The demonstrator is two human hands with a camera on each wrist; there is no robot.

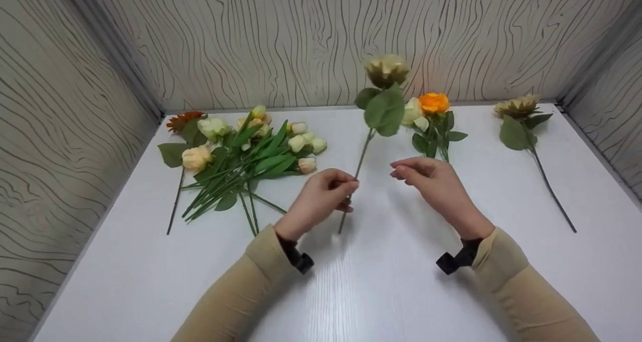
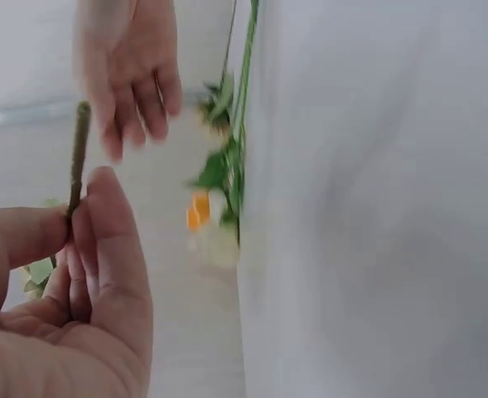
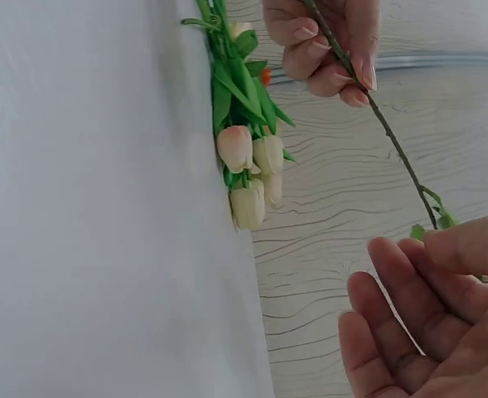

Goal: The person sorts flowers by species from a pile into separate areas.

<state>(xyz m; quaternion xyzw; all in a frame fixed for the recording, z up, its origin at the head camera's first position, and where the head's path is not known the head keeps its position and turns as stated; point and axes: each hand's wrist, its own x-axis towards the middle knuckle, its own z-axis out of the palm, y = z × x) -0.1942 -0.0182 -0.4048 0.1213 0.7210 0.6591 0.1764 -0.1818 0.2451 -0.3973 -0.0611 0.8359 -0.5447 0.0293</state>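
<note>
My left hand [image 1: 321, 196] pinches the stem of a cream artificial rose [image 1: 386, 71] between thumb and fingers. The rose stands nearly upright above the table, tilted slightly right, with broad green leaves [image 1: 385, 110] under its bloom. In the left wrist view the stem's cut end [image 2: 79, 137] sticks out past the fingertips. My right hand [image 1: 439, 189] is held to the right of this stem, apart from it, with relaxed fingers and nothing gripped. In the right wrist view its palm [image 3: 434, 332] is partly turned up, and the stem [image 3: 384, 124] passes beyond it.
On the white table [image 1: 371, 292], a pile of tulips [image 1: 266, 156] and other flowers lies at the left, beside a rust-coloured flower [image 1: 185, 122]. Behind the right hand lie an orange rose [image 1: 434, 103] and pale blooms. Another cream flower [image 1: 519, 107] lies at far right. Patterned panels [image 1: 301, 41] enclose the table.
</note>
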